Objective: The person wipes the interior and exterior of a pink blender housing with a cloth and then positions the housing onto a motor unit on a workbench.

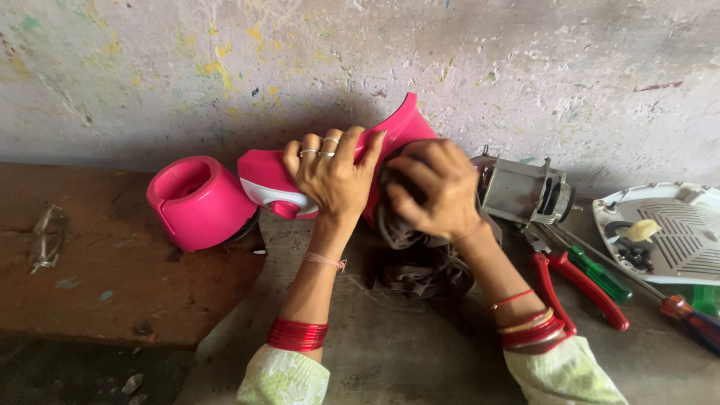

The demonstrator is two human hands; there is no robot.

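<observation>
Head view: at the centre of the frame the left hand (330, 176) grips a pink appliance housing (277, 180), its ringed fingers (322, 146) spread and curled over the shell's upper edge, thumb on the flared pink part that rises toward the wall. Just right of it, the right hand (439, 191) presses a bunched grey cloth (416, 262) against the housing's inner side, fingers curled tight into the fabric; the cloth trails down onto the worktop (390, 352). A separate pink cup-shaped part (199, 202) lies on its side at the left, touching the housing. A bare metal motor (521, 191) sits just right of the hands, with red-handled pliers (581, 281), a green screwdriver (600, 274) and a white vented base plate (671, 232) at the right edge.

Wiping looks to be in hand. To do it well, I judge the left hand should brace the shell firmly while the cloth works into the recess with short strokes, refolded to a clean patch.
</observation>
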